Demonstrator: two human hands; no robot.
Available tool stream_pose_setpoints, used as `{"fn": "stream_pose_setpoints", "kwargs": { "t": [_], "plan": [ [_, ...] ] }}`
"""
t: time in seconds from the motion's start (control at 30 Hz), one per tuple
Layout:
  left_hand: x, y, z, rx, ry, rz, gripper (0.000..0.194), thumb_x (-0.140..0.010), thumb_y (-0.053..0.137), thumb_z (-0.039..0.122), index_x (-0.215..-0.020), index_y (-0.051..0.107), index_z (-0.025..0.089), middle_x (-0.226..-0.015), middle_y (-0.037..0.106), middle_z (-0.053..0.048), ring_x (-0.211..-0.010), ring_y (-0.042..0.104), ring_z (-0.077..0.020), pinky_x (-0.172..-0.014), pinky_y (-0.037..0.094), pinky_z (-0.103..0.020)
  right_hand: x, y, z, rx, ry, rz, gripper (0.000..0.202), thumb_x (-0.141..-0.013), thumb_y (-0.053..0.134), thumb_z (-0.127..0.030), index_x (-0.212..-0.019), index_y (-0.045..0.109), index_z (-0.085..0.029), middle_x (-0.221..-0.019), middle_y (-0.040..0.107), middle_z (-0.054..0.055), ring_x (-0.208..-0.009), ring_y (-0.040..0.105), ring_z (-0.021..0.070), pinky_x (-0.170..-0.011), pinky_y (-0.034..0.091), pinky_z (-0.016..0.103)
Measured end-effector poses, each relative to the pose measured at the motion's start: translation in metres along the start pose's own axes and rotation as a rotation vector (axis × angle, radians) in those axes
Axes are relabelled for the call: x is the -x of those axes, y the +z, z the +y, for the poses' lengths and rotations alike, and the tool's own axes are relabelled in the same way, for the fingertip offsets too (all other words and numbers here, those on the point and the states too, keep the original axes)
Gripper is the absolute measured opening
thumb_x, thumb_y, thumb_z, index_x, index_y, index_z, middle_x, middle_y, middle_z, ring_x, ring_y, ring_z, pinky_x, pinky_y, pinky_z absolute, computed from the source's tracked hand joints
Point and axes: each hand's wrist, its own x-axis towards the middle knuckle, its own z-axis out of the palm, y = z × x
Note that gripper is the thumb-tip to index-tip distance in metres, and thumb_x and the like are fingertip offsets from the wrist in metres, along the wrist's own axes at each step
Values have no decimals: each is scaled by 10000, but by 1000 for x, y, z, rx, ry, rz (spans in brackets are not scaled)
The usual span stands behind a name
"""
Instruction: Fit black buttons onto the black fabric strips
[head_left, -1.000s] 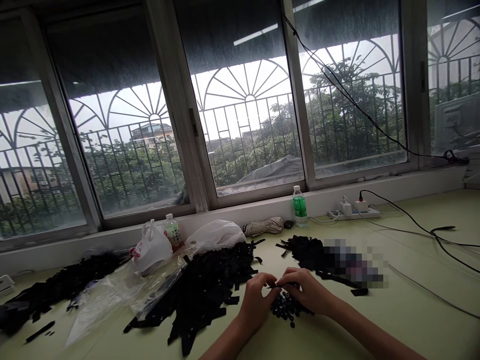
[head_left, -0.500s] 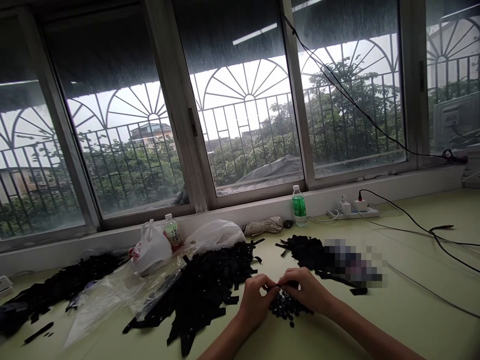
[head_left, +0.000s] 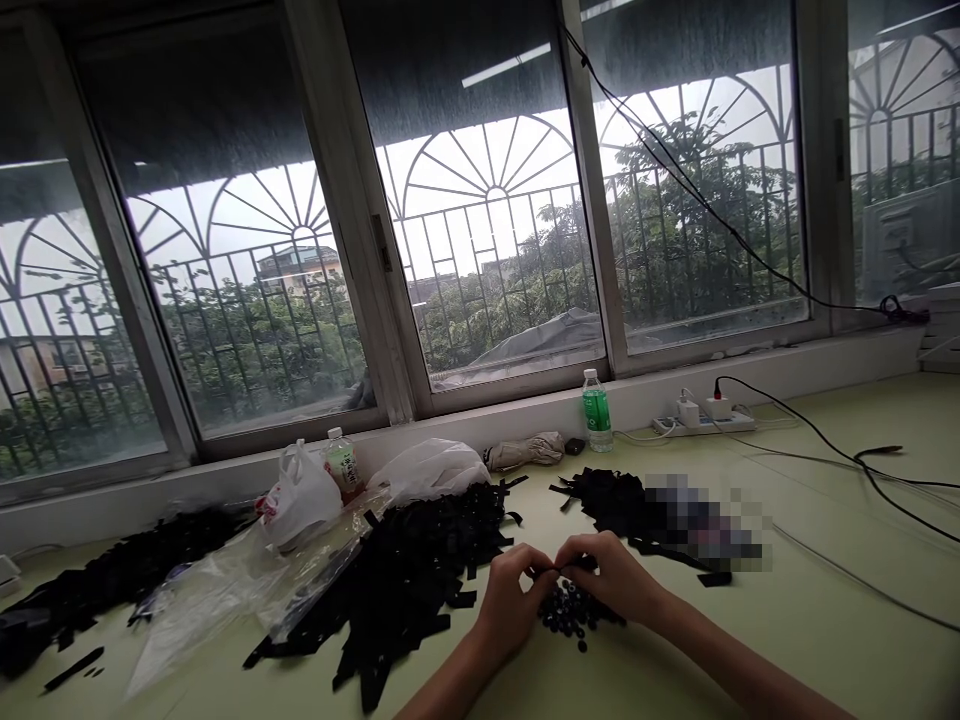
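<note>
Pinching black piece (head_left: 586, 564), fingers (head_left: 534, 556) mostly hiding it

No words, brands or numbers are reading clearly. The water bottle (head_left: 598, 412) is wearing a green label with pale markings too small to decipher; the drink bottle (head_left: 345, 468) is showing dark characters on its label, likewise staying illegible.

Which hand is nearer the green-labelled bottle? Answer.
Right: the right hand is in front of the green-labelled bottle; the left hand is farther off, to its left.
</note>
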Motion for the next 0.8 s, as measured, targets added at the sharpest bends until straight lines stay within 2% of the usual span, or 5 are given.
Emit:
{"fn": "stream_pose_setpoints", "kwargs": {
  "t": [0.23,0.37,0.57,0.7,0.8],
  "plan": [
    [0,0,2,-29,28,14,103,-800,552,186,-706,592,172,-684,617,-20,-658,553,-145,-608,416,-245,0,0,0,-19,3,-1,129,-791,547,-230,-813,663,-178,-776,697,35,-730,631,167,-651,475,241],
    [-1,1,1,-12,38,73,114,-803,555,184,-690,563,172,-719,616,-30,-686,568,-152,-627,434,-251,-1,-4,5,88,23,-34,154,-792,542,-259,-830,666,-175,-701,665,26,-642,587,150,-584,435,232],
    [1,4,-4,-19,107,117,101,-792,554,145,-697,563,180,-772,632,-40,-731,595,-161,-657,459,-255,2,-13,21,323,38,-210,182,-741,612,-320,-658,650,-163,-650,608,23,-596,514,138,-535,362,223],
    [2,6,-6,-56,112,148,97,-801,538,145,-717,572,180,-750,632,-36,-717,598,-159,-656,466,-254,4,-10,23,359,45,-228,233,-747,608,-343,-600,610,-162,-629,568,13,-579,485,128,-528,339,218],
    [2,5,-5,-74,107,160,86,-813,530,145,-775,598,183,-757,643,-33,-715,605,-160,-659,468,-253,4,-4,20,379,58,-202,196,-743,604,-303,-601,604,-168,-642,559,14,-602,499,139,-548,347,224]
  ]
}}
